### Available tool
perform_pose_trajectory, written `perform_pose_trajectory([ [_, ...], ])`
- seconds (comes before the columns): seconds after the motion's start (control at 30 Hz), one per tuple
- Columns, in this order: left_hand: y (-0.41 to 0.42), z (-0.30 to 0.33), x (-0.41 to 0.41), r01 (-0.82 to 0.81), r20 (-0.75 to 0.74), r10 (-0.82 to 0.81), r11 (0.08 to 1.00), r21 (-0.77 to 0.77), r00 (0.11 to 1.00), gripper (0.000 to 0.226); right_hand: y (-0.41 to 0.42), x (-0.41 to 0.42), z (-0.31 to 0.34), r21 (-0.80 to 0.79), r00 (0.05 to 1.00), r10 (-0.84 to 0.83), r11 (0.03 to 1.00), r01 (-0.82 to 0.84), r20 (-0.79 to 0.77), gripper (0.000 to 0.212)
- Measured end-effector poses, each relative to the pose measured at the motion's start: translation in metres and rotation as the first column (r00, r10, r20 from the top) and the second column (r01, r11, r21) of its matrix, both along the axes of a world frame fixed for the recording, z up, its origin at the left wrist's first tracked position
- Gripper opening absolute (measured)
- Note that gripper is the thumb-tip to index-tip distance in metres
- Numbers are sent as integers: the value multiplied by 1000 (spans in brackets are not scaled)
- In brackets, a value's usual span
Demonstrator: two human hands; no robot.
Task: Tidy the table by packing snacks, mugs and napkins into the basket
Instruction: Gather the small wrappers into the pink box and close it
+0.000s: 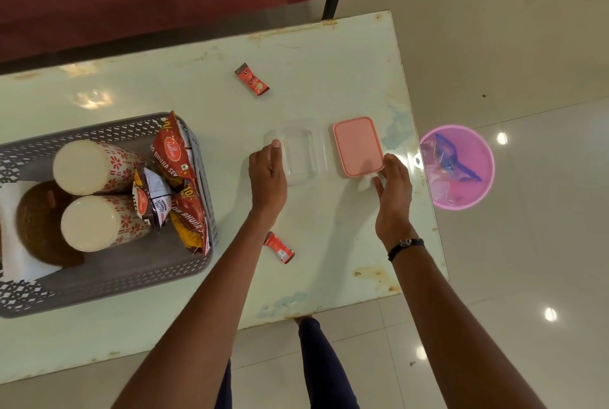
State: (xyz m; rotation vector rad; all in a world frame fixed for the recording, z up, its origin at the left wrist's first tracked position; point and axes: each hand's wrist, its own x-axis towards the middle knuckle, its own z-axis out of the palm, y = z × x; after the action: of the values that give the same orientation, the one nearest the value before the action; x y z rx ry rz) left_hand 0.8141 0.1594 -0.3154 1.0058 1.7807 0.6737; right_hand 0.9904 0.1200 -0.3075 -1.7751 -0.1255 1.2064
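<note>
Table (329, 237) | left grip (267, 174) seemingly touching clear box (301, 153) | basket (138, 273) left

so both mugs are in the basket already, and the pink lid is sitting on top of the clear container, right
Not quite. The head view shows both mugs in the basket, but the pink lid lies flat on the table beside the clear container, to its right, not on top of it. The container is open.
</note>
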Motion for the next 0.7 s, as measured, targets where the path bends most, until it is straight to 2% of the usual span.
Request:
perform_pose_trajectory([
  [0.1, -11, -2, -6, -19, -90, 23, 998, 52, 996, 42, -13, -1, -2, -57, 990, -111, 992, 117, 91, 39],
  [0.17, -32, 3, -11, -48, -169, 69, 991, 123, 983, 35, -32, -8, -2, -67, 991, -91, 993, 98, 100, 34],
  [0.2, -46, 6, -13, -65, -189, 94, 986, 151, 977, 31, -44, -15, -1, -61, 994, -26, 998, 32, 102, 29],
  [0.27, -78, 11, -17, -102, -187, 132, 981, 163, 973, 27, -70, -36, 0, -60, 963, 225, 974, -218, 146, 19],
  [0.37, -120, 12, -24, -188, -147, 201, 977, 97, 969, 26, -99, -76, -2, -84, 749, 614, 784, -615, 250, 23],
  [0.43, -139, 9, -30, -192, -157, 199, 980, 60, 967, 25, -108, -100, -6, -116, 588, 727, 658, -744, 355, 34],
  [0.53, -152, 5, -37, -132, -187, 137, 990, 44, 973, 24, -104, -120, -12, -176, 441, 744, 587, -790, 502, 42],
  [0.63, -152, 1, -43, -88, -211, 96, 995, 45, 973, 24, -96, -126, -18, -220, 323, 731, 540, -813, 601, 30],
  [0.7, -150, 1, -44, -46, -226, 56, 998, 50, 972, 25, -94, -122, -20, -245, 269, 745, 500, -831, 610, 23],
])
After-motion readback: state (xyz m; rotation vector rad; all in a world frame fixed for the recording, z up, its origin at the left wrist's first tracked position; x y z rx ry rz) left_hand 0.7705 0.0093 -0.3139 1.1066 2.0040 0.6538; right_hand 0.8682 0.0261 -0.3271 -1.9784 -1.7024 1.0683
